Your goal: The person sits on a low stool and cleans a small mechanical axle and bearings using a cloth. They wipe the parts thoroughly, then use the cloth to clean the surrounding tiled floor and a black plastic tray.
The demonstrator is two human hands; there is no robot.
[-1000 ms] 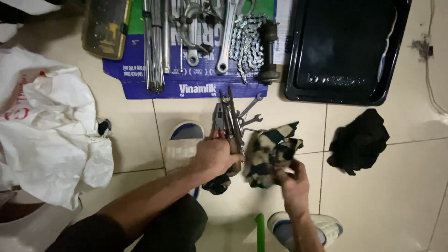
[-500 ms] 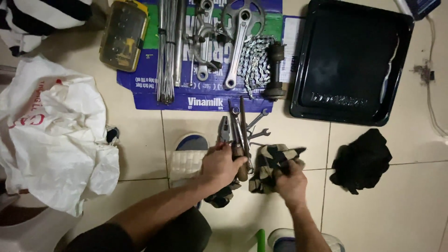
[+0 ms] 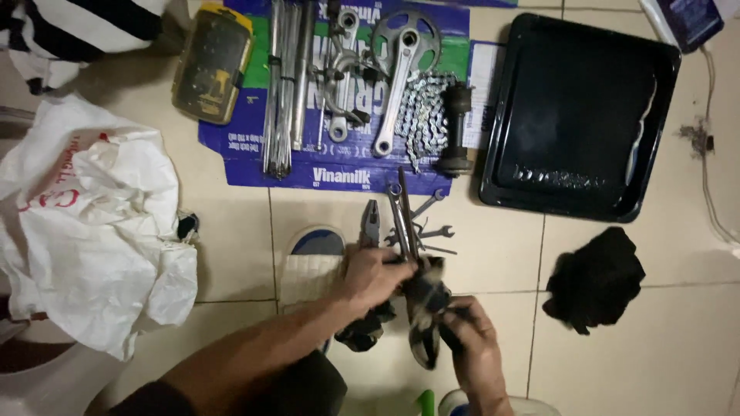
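2 hands — left (image 3: 376, 276), right (image 3: 470, 339) — clamped on 1 tool bundle (image 3: 402, 223), 1 rag (image 3: 424, 308).

Reaching forward from lower left, bare left forearm extended, left hand (image 3: 375, 275) curled shut in a grip; right hand (image 3: 468, 333) just beside it, fingers clenched.

Two hands (image 3: 378, 276); one black metal baking tray (image 3: 578, 100), one silver bicycle crank arm (image 3: 397, 85), one coiled steel chain (image 3: 425, 115), one yellow plastic bit case (image 3: 213, 63), one white plastic bag (image 3: 85, 223), perhaps two black cloths (image 3: 595, 279)
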